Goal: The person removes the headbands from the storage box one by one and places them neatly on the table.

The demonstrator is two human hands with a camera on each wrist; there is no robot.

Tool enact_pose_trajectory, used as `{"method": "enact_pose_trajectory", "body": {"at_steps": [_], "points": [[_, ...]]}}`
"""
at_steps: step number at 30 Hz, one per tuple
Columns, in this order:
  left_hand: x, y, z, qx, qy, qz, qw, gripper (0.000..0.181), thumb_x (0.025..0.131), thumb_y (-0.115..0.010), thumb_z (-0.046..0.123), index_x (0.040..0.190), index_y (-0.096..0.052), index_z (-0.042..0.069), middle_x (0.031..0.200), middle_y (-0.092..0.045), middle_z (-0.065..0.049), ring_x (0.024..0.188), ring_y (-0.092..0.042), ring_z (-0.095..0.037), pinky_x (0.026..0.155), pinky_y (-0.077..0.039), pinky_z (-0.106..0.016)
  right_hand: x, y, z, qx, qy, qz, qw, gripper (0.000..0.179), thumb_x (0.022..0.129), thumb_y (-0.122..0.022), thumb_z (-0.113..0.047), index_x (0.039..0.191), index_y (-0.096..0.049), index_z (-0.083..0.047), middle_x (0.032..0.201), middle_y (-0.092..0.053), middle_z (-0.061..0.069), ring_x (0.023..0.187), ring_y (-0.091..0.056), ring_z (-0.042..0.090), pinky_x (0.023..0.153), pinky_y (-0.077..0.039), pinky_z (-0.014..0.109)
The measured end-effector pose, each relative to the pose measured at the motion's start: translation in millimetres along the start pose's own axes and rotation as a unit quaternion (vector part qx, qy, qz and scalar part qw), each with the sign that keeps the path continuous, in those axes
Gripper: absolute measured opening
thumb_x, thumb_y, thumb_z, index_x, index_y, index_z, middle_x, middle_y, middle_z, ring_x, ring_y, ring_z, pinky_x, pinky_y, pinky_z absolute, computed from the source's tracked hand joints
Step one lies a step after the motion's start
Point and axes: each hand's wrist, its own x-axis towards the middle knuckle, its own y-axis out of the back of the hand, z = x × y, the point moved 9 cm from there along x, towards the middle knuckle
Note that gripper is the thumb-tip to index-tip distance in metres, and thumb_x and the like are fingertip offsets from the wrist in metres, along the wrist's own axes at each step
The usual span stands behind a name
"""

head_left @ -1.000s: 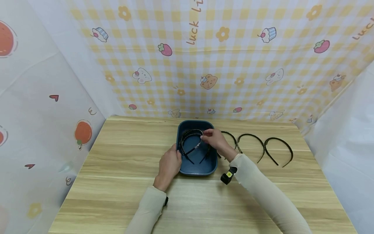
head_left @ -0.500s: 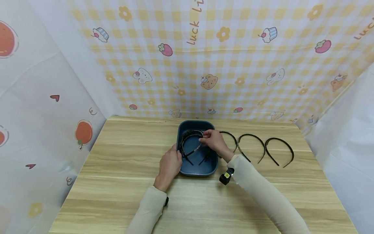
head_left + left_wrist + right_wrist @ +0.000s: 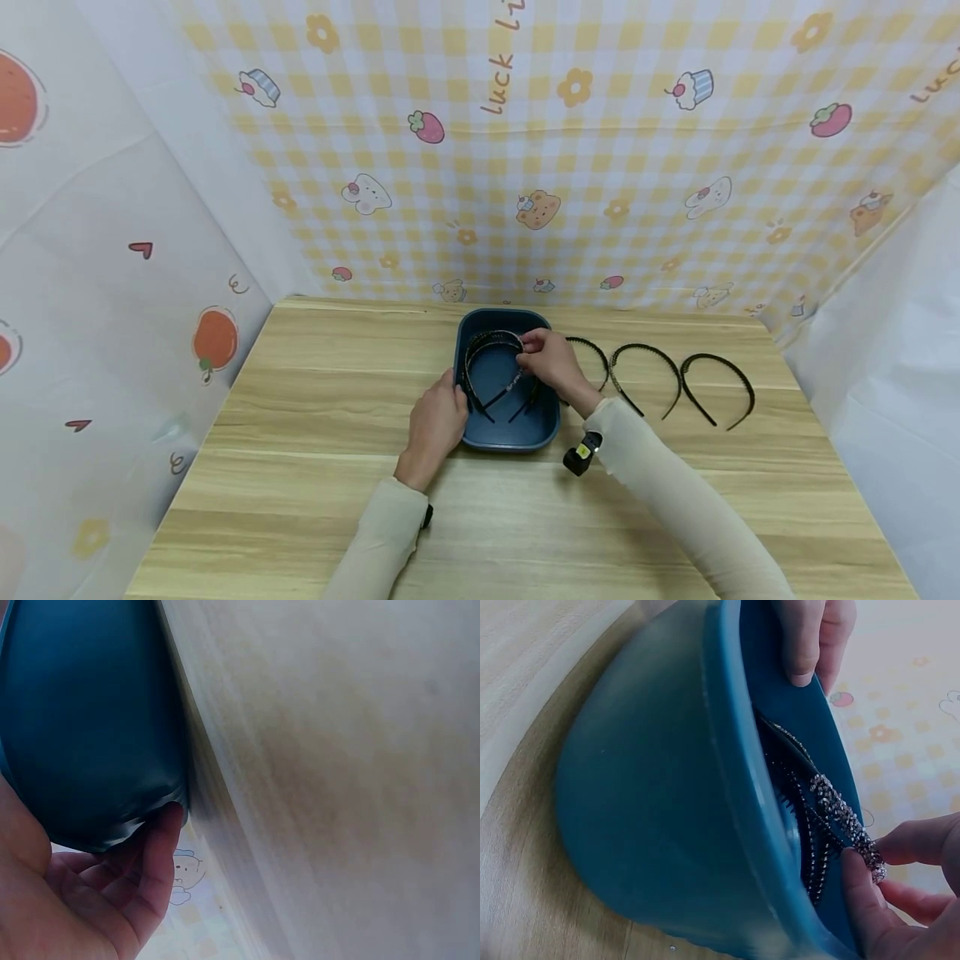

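A dark blue plastic basin (image 3: 517,435) stands on the table. My left hand (image 3: 437,417) grips its left wall, thumb over the rim and fingers along the outside. The fingers (image 3: 161,855) show against the basin's end in the left wrist view. Over the basin's right side, my right hand (image 3: 551,358) pinches a headband (image 3: 844,810) covered in sparkling rhinestones between thumb and fingertips. That headband leans within the basin, its lower end toward the front. Beneath it lie other dark headbands (image 3: 810,847) with beaded edges, partly hidden by the basin's rim.
To the basin's right, three black toothed headbands lie in a row: a near one (image 3: 592,343) partly behind my right hand, a middle one (image 3: 645,347) and a far right one (image 3: 718,358). A checked curtain (image 3: 465,167) hangs behind the wooden table (image 3: 337,375).
The pinched headband has shifted slightly in the basin, its lower end a little farther forward and right. My right hand has barely moved; the left keeps its grip on the basin.
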Motion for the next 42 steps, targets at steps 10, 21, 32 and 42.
{"method": "enact_pose_trajectory", "body": {"at_steps": [10,21,32,42], "points": [[-0.8,0.5,1.5,-0.002,-0.004,0.004,1.0,0.039,0.101,-0.05,0.016,0.136,-0.056,0.0,0.109,-0.071,-0.017,0.074,-0.069,-0.032,0.052,-0.051,-0.042,-1.6,3,-3,-0.001,0.01,0.009,0.9999,0.035,0.089,-0.066,0.0,0.124,-0.063,0.002,0.109,-0.062,0.017,0.079,-0.065,0.02,0.071,-0.058,0.032],[0.0,0.8,1.2,0.008,-0.005,0.012,0.9999,0.04,0.101,-0.05,0.016,0.137,-0.055,-0.001,0.115,-0.07,-0.019,0.084,-0.07,-0.038,0.061,-0.055,-0.049,-3.0,11,-8,-0.02,0.039,0.038,0.9983,0.033,0.09,-0.066,-0.001,0.123,-0.065,-0.004,0.113,-0.063,0.017,0.082,-0.064,0.021,0.069,-0.055,0.03],[-0.2,3.2,1.9,0.009,-0.005,0.015,0.9998,0.04,0.1,-0.052,0.016,0.136,-0.056,-0.002,0.113,-0.07,-0.02,0.084,-0.07,-0.04,0.06,-0.055,-0.049,-3.8,15,-11,0.018,0.064,0.046,0.9968,0.033,0.091,-0.065,0.001,0.124,-0.064,-0.001,0.115,-0.063,0.021,0.084,-0.065,0.023,0.07,-0.055,0.029],[-0.5,3.2,2.5,0.007,-0.006,0.019,0.9998,0.039,0.1,-0.052,0.015,0.135,-0.057,-0.002,0.111,-0.07,-0.02,0.083,-0.07,-0.04,0.06,-0.054,-0.05,-3.4,20,-6,0.095,0.062,0.064,0.9915,0.031,0.093,-0.063,0.001,0.124,-0.062,0.003,0.11,-0.061,0.018,0.089,-0.06,0.021,0.075,-0.055,0.023]]}}
